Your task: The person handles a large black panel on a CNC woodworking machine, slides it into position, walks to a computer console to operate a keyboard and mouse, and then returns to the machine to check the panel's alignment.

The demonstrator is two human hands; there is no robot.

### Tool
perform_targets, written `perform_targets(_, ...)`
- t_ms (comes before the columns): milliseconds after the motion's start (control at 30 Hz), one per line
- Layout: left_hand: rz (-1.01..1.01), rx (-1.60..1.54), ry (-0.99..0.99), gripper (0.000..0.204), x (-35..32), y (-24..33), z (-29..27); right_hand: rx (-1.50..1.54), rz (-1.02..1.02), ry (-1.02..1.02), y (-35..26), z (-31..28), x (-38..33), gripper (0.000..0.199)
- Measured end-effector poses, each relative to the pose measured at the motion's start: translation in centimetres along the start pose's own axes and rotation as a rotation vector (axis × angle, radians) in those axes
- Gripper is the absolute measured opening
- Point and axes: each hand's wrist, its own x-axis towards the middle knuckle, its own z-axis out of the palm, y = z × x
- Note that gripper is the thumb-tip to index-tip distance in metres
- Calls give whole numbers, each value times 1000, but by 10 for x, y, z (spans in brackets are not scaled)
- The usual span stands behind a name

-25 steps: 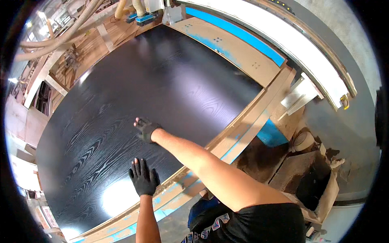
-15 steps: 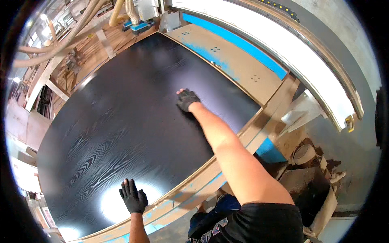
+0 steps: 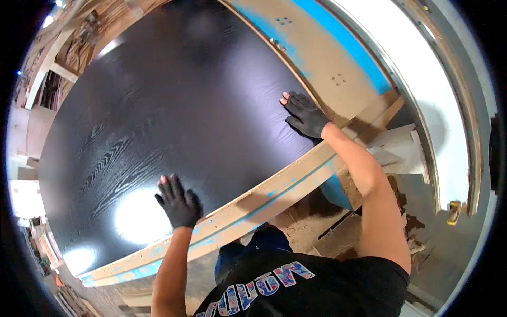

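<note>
A large black panel (image 3: 174, 105) with a wood-grain surface lies flat before me, its face shiny where light reflects. My left hand (image 3: 180, 205), in a black glove with bare fingertips, rests on it by the near edge with fingers spread. Close to the panel's right corner, my right hand (image 3: 304, 113), gloved the same way, is laid on the surface with fingers stretched out. Neither hand grips anything. A pale wooden rail (image 3: 253, 198) streaked with blue paint runs along the near edge, just below both hands.
Beyond the right edge lies a tan board (image 3: 322, 58) with blue paint and small holes. A long white beam (image 3: 412, 68) curves past it on the right. Timber framing (image 3: 50, 66) stands at the far left. A yellow fitting (image 3: 453, 212) hangs at the beam's end.
My right hand has slid across the panel toward the right and nearer its corner. The left hand stays flat near the near edge. My view has shifted, so the panel's far end is cropped.
</note>
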Motion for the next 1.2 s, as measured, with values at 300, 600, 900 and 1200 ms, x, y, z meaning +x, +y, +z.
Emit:
perform_targets(300,334,-130,44,59,52,206,-1,-99,-6,221,-6,6,-2,46)
perform_targets(600,416,-87,68,61,60,227,3,-158,48,320,-40,-44,30,67)
perform_targets(900,528,-166,65,58,41,193,9,-188,372,221,-51,29,-11,69)
perform_targets(1200,-20,-147,-3,61,-54,-61,14,-104,309,358,-4,35,-31,67)
